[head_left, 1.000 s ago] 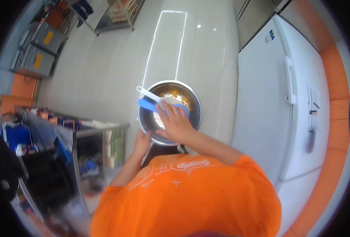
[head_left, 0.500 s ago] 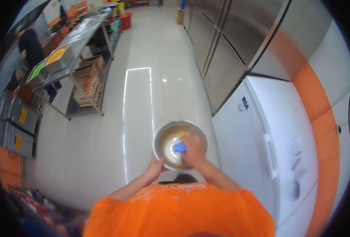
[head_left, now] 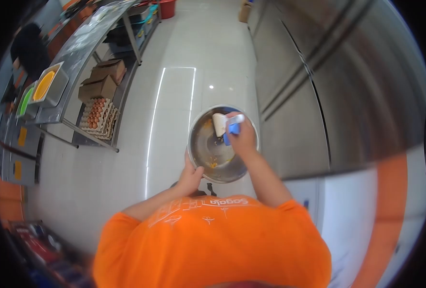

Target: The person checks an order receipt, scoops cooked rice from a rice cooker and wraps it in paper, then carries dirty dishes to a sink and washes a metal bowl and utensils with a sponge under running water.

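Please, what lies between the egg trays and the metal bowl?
In the head view, between the egg trays and the metal bowl come the lower shelf's edge, then pale floor with a bright line.

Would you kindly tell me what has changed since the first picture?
The right hand has closed around the utensils, which no longer poke over the left rim of the bowl. The view has moved forward, with steel doors now alongside. The left hand stays at the bowl's near-left rim.
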`<state>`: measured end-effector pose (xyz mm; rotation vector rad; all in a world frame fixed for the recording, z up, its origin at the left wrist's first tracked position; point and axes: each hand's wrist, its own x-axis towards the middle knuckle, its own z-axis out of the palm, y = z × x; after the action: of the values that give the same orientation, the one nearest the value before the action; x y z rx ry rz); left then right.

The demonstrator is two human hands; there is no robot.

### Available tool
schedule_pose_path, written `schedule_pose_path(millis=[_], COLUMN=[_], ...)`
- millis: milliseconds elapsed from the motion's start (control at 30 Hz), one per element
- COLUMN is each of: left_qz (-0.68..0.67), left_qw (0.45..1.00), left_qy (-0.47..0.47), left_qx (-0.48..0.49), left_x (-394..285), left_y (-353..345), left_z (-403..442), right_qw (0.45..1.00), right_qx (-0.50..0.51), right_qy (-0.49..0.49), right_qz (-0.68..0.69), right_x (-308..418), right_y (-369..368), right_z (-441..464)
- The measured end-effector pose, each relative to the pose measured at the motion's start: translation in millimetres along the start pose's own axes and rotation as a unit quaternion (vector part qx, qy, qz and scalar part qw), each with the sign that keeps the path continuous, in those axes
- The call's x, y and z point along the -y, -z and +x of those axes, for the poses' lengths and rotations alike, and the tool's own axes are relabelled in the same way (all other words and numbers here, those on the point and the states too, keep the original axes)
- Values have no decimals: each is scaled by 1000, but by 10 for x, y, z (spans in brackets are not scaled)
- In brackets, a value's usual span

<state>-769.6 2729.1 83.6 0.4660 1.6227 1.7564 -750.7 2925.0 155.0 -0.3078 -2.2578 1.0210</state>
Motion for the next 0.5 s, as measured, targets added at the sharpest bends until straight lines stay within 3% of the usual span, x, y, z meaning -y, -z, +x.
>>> schedule_pose_path(millis=[33, 100, 133, 167, 233, 300, 400, 433, 500], left_qz=[-10, 174, 259, 261, 35, -41, -95, -84, -65], left_qw=[1000, 982, 950, 951, 999, 999, 995, 995, 998], left_qy=[-4, -72, -170, -165, -8, 23, 25, 22, 6], left_qx=[-22, -20, -40, -37, -7, 5, 20, 41, 12], left_x=[-74, -186, -108, -174, -479, -1002, -1430, -1505, -1538], left_y=[92, 339, 512, 671, 918, 1010, 1014, 948, 793], left_z=[328, 1023, 1441, 1783, 2586, 3329, 4373, 4700, 5387], right_qw=[996, 961, 959, 953, 952, 984, 963, 959, 978], right_qx=[73, 242, 249, 246, 226, 33, -193, -217, -197], right_qy=[53, 120, 125, 168, 204, -28, -68, -66, -59], right_qz=[2, 53, 55, 47, 29, 175, 177, 173, -32], right_x=[-153, -367, -472, -599, -898, -1130, -1384, -1584, -2075], right_y=[-172, -449, -543, -590, -606, -502, -475, -520, -658], right_z=[346, 1055, 1402, 1719, 2326, 2838, 3653, 3918, 4477])
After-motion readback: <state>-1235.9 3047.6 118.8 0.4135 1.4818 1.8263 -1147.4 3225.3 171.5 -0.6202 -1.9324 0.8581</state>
